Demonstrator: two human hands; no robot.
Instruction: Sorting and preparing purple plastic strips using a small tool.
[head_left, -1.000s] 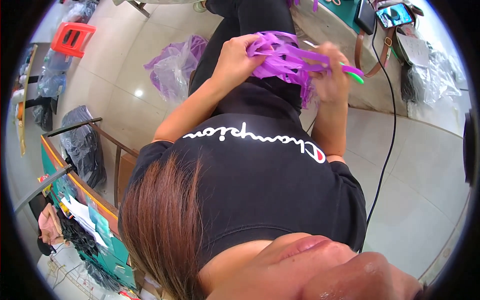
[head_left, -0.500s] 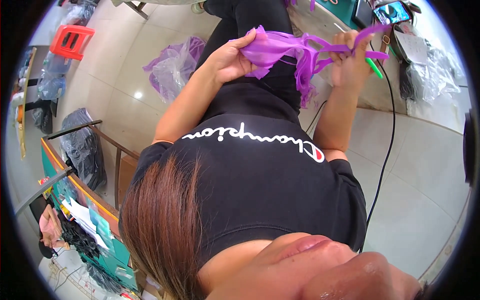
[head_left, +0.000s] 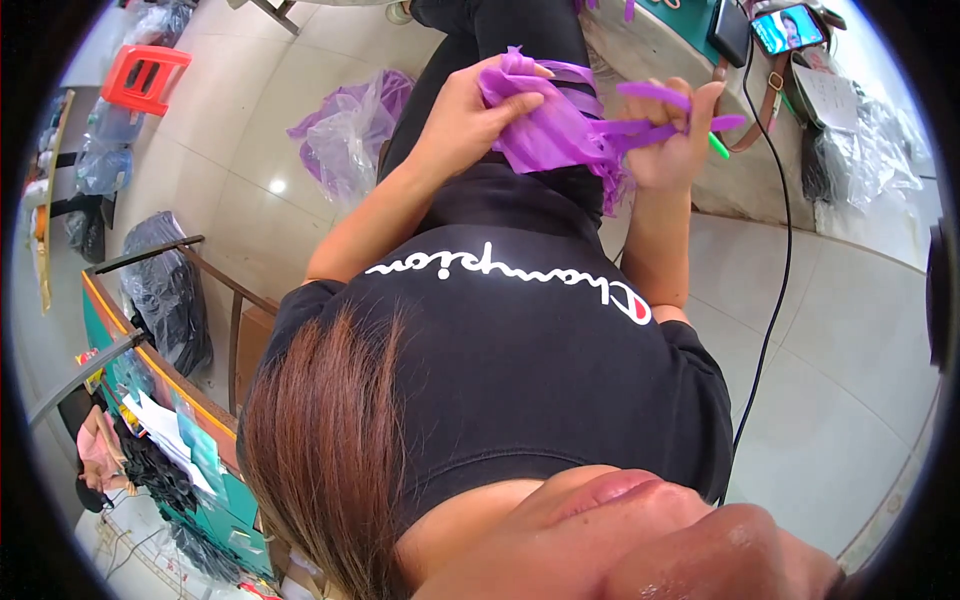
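Observation:
A piece of thin purple fabric with long straps [head_left: 545, 135], possibly a garment, is stretched between my hands above my lap. My left hand [head_left: 480, 110] is closed on its broad part, the thumb lying on top of the cloth. My right hand [head_left: 672, 145] is curled round the purple straps, whose loose ends stick out past the fingers. From below that hand juts the bright green end of a slim tool [head_left: 719, 146]; the rest is hidden, so its kind does not show. Frayed-looking purple strips hang down between the hands.
At far right a table [head_left: 740, 180] bears a lit phone [head_left: 790, 30], a black box-like item [head_left: 730, 30], a brown strap [head_left: 775, 85] and clear plastic bags [head_left: 865, 150]. A black cable [head_left: 785, 220] runs down. Left are a bagged purple bundle [head_left: 350, 130], a red stool [head_left: 146, 80] and another person [head_left: 98, 450].
My right hand has come down and inward, bringing the straps closer to my left hand. My left hand has turned, its thumb now over the fabric, which is bunched more.

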